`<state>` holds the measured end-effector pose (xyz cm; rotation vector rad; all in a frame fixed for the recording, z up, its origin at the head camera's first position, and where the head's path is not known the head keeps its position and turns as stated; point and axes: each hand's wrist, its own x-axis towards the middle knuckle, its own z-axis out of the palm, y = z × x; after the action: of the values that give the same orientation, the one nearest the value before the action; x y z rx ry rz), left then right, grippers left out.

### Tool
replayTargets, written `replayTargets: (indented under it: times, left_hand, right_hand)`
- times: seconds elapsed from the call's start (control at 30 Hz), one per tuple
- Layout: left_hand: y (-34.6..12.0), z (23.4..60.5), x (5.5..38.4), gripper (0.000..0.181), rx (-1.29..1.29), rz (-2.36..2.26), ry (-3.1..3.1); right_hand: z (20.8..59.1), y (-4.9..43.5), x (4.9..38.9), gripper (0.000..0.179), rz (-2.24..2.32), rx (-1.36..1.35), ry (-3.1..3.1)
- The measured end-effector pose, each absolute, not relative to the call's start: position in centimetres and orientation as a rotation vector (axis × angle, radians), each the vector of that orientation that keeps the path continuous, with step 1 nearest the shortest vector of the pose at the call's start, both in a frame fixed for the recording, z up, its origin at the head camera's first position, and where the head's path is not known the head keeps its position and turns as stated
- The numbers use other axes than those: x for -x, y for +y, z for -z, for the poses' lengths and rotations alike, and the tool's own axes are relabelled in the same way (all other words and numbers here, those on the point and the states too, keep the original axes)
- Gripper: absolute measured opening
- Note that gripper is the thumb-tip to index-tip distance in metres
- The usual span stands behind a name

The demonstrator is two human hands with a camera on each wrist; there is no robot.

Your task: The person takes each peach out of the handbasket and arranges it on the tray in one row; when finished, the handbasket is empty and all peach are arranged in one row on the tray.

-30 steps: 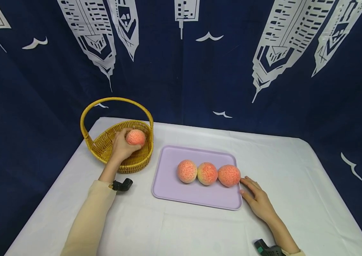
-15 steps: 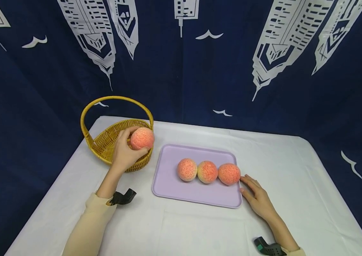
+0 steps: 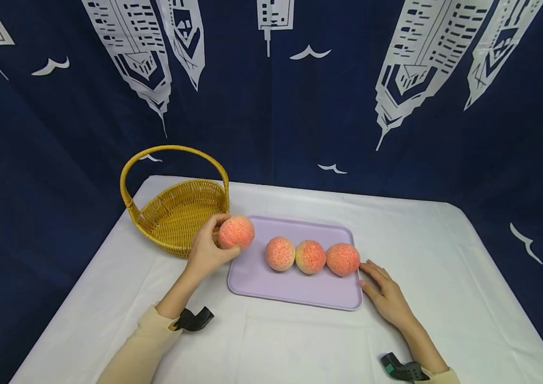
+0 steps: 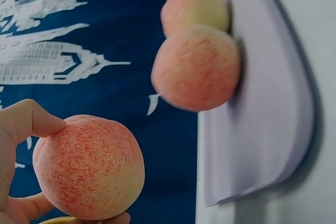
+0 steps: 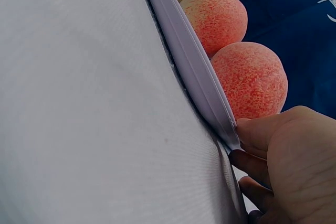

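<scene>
In the head view my left hand [image 3: 209, 250] grips a peach [image 3: 236, 232] between thumb and fingers, held up over the left edge of the lilac tray [image 3: 276, 293]. The left wrist view shows this peach [image 4: 92, 169] rosy with a pale yellow patch, fingers round its side. Three more peaches stand in a row on the tray: a left one [image 3: 280, 254], a middle one [image 3: 311, 257] and a right one [image 3: 343, 259]. My right hand [image 3: 386, 298] rests at the tray's right edge, fingertips against the rim beside the right peach [image 5: 251, 80].
A yellow wicker basket [image 3: 170, 213] with a tall arched handle stands at the back left, with nothing inside it. White cloth [image 3: 300, 346] covers the table. Behind it hangs a dark blue curtain [image 3: 271, 122] with white building prints.
My left hand has lifted the peach out of the basket and carried it right and toward me, to the tray's left edge. My right hand and the row of peaches stay put.
</scene>
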<state>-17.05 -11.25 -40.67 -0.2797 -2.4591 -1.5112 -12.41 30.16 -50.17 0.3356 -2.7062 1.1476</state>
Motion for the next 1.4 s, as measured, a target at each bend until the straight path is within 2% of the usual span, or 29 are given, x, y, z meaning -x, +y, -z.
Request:
replayTargets:
  times: [0.77,1.4]
  left_hand:
    - [-8.3,45.7,17.7,0.067,0.167,1.366,-2.539]
    - [-8.1,46.1,18.0,0.064,0.119,1.332,-2.623]
  right_hand:
    - [50.5,30.1,12.2,0.041,-1.135,-0.349,-2.684]
    - [50.6,30.1,12.4,0.041,-1.064,-0.381,-2.667]
